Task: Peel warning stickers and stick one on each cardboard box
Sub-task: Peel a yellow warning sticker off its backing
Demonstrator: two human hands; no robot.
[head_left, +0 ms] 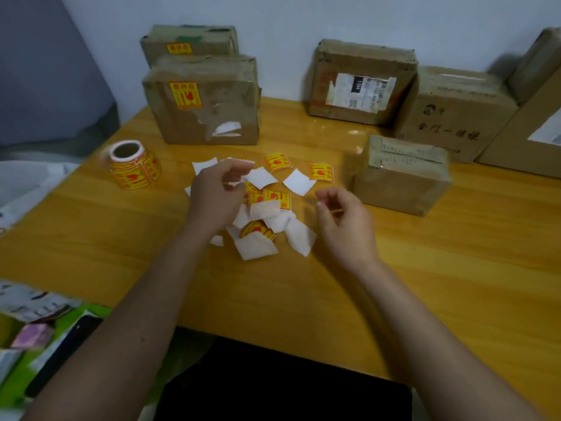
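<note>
Yellow-and-red warning stickers (274, 199) lie heaped with white backing papers (299, 181) mid-tabletop (425, 268); their print blurs past reading. Both hands hover there: left hand (217, 196) loosely curled, right hand (344, 221) half-curled, neither visibly gripping anything. Sticker roll (133, 165) at ten o'clock. Cardboard boxes (397, 174) span eleven to two; one torn label reads "15H".

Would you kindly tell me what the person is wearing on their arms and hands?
Nothing shows on them: the left hand and the right hand are without gloves, and both forearms are without sleeves up to the picture's edge. No watch, ring or bracelet is visible.
</note>
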